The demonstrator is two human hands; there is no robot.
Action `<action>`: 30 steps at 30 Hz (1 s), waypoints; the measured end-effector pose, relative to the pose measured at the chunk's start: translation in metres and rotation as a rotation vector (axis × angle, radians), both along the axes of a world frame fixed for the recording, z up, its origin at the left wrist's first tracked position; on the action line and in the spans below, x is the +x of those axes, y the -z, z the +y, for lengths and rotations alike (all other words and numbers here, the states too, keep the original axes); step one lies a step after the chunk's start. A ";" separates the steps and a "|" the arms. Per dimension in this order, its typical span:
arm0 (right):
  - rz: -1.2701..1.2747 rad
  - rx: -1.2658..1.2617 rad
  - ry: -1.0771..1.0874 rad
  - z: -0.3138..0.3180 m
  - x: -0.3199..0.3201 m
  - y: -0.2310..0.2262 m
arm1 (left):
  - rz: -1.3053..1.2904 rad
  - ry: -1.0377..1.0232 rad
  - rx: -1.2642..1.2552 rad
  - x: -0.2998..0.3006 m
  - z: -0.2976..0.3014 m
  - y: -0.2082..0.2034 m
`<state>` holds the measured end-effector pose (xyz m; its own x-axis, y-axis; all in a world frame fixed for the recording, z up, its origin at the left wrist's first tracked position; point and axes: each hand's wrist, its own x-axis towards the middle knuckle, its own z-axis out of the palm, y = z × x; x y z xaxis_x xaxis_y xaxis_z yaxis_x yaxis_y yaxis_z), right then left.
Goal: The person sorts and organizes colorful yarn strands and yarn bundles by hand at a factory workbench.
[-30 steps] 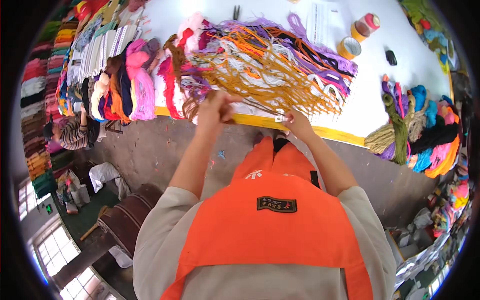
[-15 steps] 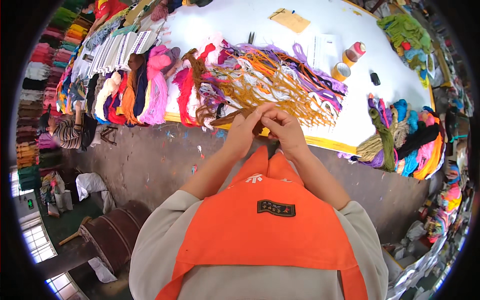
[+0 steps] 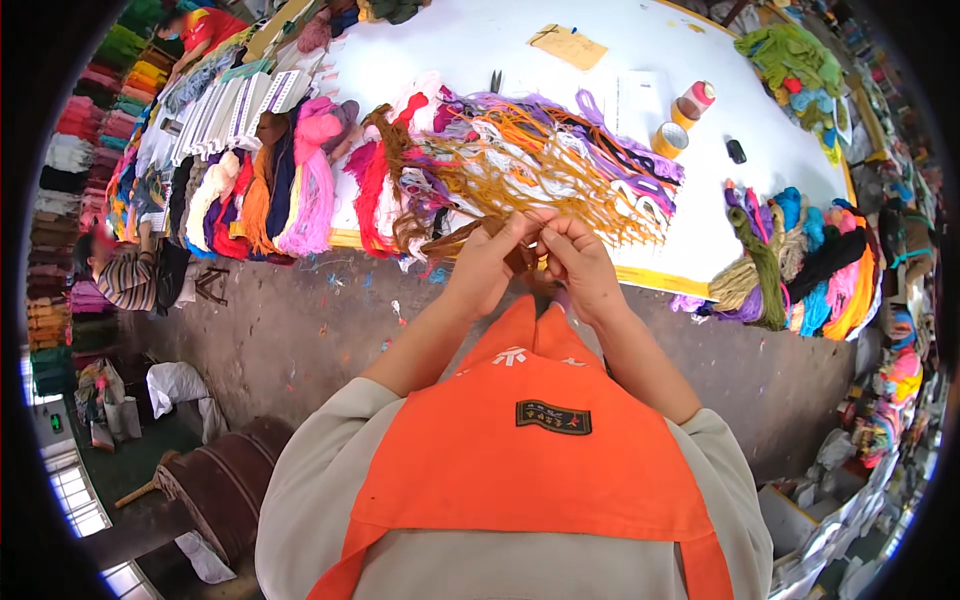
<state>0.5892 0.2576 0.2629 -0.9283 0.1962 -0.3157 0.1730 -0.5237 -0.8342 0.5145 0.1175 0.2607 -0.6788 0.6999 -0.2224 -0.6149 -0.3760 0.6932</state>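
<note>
At the near edge of the white table [image 3: 450,45], just over its yellow border [image 3: 655,281], your two hands meet in front of your orange apron [image 3: 520,460]. Brown yarn [image 3: 458,243] between them: it runs from the left, along the table edge, into your left hand [image 3: 485,268], which grips it, thumb and forefinger pinched near the top. Your right hand [image 3: 586,270] is close beside, fingers curled in, thumb and forefinger together at the strands; exactly what they grasp is too small to tell. Some brown strands hang below, between the hands. Just beyond lies a wide tangle of loose yarn [image 3: 545,170], mustard, white, orange, purple and black. To your left, skeins [image 3: 314,190] in pink, navy, orange and cream droop over the edge, a stack of white cards [image 3: 228,115] behind them. Far side of the tangle: dark snips [image 3: 496,81], a brown sheet [image 3: 568,46]. To its right, a tape roll [image 3: 669,141] near a pink-topped spool [image 3: 696,99], then a small black object [image 3: 736,151]. More bundled skeins [image 3: 765,270] sit at the right corner. Off left, a co-worker in a striped top [image 3: 130,280].
</note>
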 end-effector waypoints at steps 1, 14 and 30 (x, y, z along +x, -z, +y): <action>-0.005 0.005 -0.001 0.000 0.002 0.000 | 0.076 0.073 -0.085 0.000 -0.001 0.001; -0.004 0.247 0.033 0.034 0.011 0.000 | 0.030 0.149 -0.030 0.008 0.047 -0.002; -0.649 0.392 1.070 0.522 0.367 0.225 | -0.678 -0.939 -0.521 -0.106 -0.233 0.156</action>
